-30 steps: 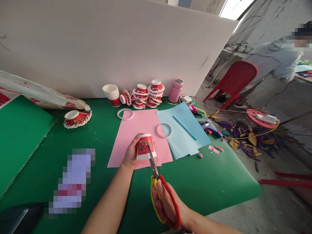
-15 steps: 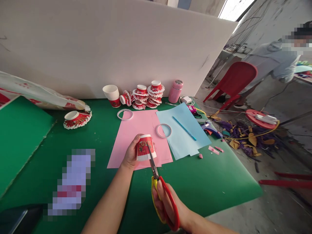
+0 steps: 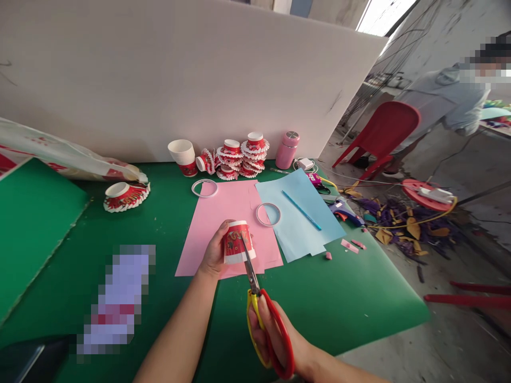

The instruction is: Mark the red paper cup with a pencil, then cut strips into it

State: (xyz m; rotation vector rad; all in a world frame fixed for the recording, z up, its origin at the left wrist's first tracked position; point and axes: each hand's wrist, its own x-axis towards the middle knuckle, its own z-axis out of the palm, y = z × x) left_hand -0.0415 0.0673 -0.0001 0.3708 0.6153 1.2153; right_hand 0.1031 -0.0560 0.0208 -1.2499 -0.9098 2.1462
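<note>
My left hand (image 3: 214, 252) is closed around a red and white paper cup (image 3: 235, 240), holding it above the pink paper (image 3: 207, 223) with its rim toward me. In my right hand (image 3: 275, 327) is a pair of scissors (image 3: 252, 276) with one yellow and one red handle loop. The metal blades point away from me and lie against the cup's side, reaching up from its rim. My left fingers behind the cup are mostly hidden.
Fringed cups (image 3: 231, 151) are piled against the white board beside stacked cups (image 3: 182, 154) and a pink bottle (image 3: 287, 149). Blue paper (image 3: 299, 213), tape rolls (image 3: 268, 214) and a glue gun (image 3: 347, 213) lie on the green table. A person (image 3: 443, 101) is at right.
Almost nothing differs. The scissors and the cup stay in nearly the same place, and the view has shifted very slightly.
</note>
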